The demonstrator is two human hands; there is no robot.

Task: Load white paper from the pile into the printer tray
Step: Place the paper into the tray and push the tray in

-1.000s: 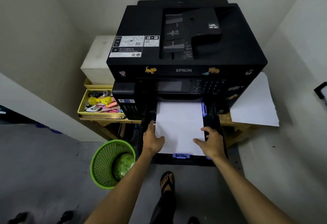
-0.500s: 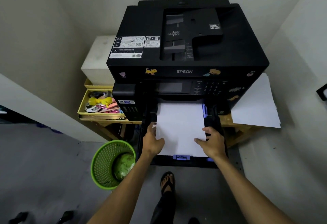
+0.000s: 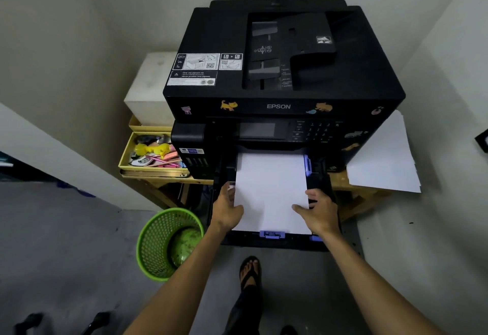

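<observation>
A black Epson printer (image 3: 285, 75) stands on a wooden table with its paper tray (image 3: 274, 242) pulled out at the front. A stack of white paper (image 3: 269, 189) lies flat in the tray between purple guides. My left hand (image 3: 227, 209) rests at the stack's left edge, fingers along the side. My right hand (image 3: 317, 210) lies on the stack's right edge, fingers spread over the sheet. The pile of white paper (image 3: 383, 160) sits on the table to the right of the printer.
A green mesh bin (image 3: 163, 244) stands on the floor left of the tray. A yellow drawer tray of small stationery (image 3: 153, 157) and a white box (image 3: 150, 89) sit left of the printer. Walls close in on both sides. My sandalled foot (image 3: 249, 271) is below the tray.
Both hands have slid slightly forward along the paper's side edges. The stack stays in the tray.
</observation>
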